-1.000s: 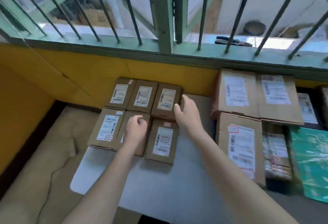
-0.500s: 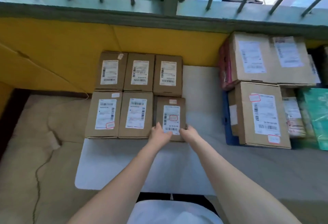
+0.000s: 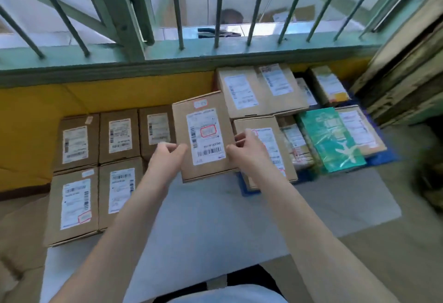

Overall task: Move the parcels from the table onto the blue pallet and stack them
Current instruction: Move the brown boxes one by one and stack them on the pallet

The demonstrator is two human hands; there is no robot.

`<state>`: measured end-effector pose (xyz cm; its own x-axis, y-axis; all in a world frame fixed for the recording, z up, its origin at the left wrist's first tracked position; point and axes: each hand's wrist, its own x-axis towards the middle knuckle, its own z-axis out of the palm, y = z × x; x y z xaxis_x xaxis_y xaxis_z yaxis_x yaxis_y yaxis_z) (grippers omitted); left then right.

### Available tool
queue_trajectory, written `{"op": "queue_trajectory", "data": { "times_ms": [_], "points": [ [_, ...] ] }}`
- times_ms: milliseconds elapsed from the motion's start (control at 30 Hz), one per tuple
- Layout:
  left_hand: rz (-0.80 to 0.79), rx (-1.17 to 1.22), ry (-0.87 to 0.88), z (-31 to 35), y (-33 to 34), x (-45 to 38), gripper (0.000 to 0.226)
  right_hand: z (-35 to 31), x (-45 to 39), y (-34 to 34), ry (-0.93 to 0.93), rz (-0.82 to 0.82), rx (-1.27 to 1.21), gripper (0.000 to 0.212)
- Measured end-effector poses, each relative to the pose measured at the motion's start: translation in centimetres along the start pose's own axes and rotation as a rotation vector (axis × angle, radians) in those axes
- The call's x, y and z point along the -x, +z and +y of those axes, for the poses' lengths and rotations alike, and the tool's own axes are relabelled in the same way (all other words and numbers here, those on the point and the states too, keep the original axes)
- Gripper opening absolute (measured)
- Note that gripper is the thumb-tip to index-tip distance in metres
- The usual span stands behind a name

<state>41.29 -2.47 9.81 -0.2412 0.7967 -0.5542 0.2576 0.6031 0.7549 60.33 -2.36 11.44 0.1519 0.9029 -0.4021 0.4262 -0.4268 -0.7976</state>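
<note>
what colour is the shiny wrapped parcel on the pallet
Green with a white pattern: the shiny parcel shows best in the head view.

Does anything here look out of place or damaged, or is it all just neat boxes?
Mostly neat. The one odd item is the green plastic-wrapped package on the blue pallet: it lies askew across the brown parcels, unlike the squared-up rows on the table. The lifted parcel, gripped by the left hand and right hand, looks undamaged.

Window bars (image 3: 219,5): dark, thin, far across the top.
Window frame (image 3: 119,7): green, thick, far left of middle.
Sill (image 3: 239,49): green, long, under the bars.
Wall (image 3: 107,96): yellow, below the sill.
Flat cardboard (image 3: 407,62): brown, leaning, far right.
Floor (image 3: 371,266): grey-brown, near right.
</note>
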Motion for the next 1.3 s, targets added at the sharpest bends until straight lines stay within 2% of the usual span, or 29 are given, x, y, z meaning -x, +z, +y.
{"op": "queue_trajectory", "data": {
  "times_ms": [167, 233, 300, 367, 500, 633, 800, 1033, 1300],
  "points": [
    [-0.093, 0.049, 0.21, 5.9, 9.0, 3.9, 0.033, 3.5, -0.2, -11.3, -0.077, 0.206, -0.314, 0.012],
    [-0.142, 0.02, 0.232, 6.8, 12.9, 4.7, 0.024, 6.5, -1.1, -15.8, -0.042, 0.264, -0.365, 0.011],
    [-0.097, -0.044, 0.283, 7.0, 16.3, 5.2, 0.02, 10.0, -2.5, -19.7, 0.023, 0.312, -0.378, 0.01],
    [-0.071, -0.08, 0.269, 6.9, 19.6, 5.7, 0.025, 13.4, -4.0, -22.2, 0.121, 0.286, -0.414, 0.008],
    [-0.143, -0.03, 0.147, 7.4, 24.8, 6.7, 0.029, 16.8, -5.9, -23.1, 0.289, 0.07, -0.529, 0.007],
    [0.001, -0.143, 0.19, 7.1, 26.1, 7.7, 0.039, 17.3, -6.6, -22.3, 0.278, -0.01, -0.454, 0.005],
    [0.176, -0.178, 0.211, 6.2, 26.5, 8.4, 0.029, 17.2, -6.8, -22.0, 0.176, -0.049, -0.212, 0.004],
    [0.164, -0.217, 0.21, 5.0, 26.4, 7.1, 0.025, 16.8, -6.4, -22.0, -0.036, 0.093, 0.226, 0.017],
    [0.098, -0.244, 0.248, 4.4, 25.8, 5.9, 0.018, 16.1, -5.8, -21.7, -0.077, 0.104, 0.333, 0.043]
  ]
}}
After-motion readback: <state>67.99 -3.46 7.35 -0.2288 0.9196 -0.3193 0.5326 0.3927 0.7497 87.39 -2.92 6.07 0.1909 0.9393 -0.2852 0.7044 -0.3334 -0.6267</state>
